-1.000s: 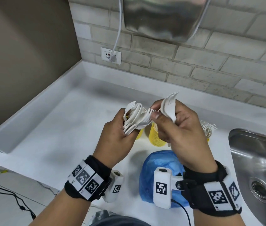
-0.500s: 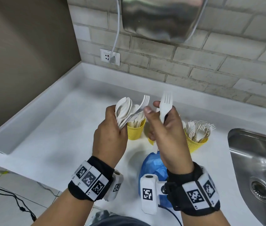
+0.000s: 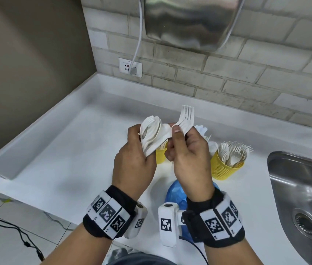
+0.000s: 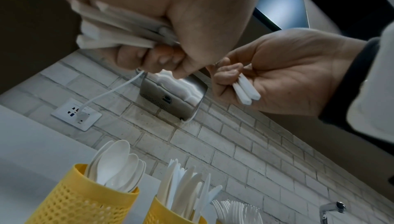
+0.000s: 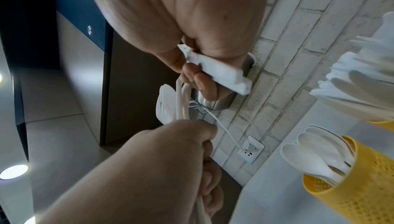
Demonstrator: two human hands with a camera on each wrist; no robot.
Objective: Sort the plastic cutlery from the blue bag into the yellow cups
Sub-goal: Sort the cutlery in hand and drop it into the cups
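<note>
My left hand grips a bundle of white plastic cutlery, mostly spoons, bowls up. My right hand holds two white forks tines up, and its thumb touches the bundle's top. In the left wrist view the fork handles stick out of the right palm. Below stand yellow cups: one with spoons, one with forks, and one with knives, which is mostly hidden in the head view. The blue bag lies on the counter under my right wrist.
A steel sink is set into the white counter at the right. A metal hand dryer hangs on the brick wall above, its cable plugged into a socket. A raised rim runs along the counter's left side.
Half a second ago my hands were a little apart with one fork upright. Now the right hand has come back against the bundle, its thumb on the top.
</note>
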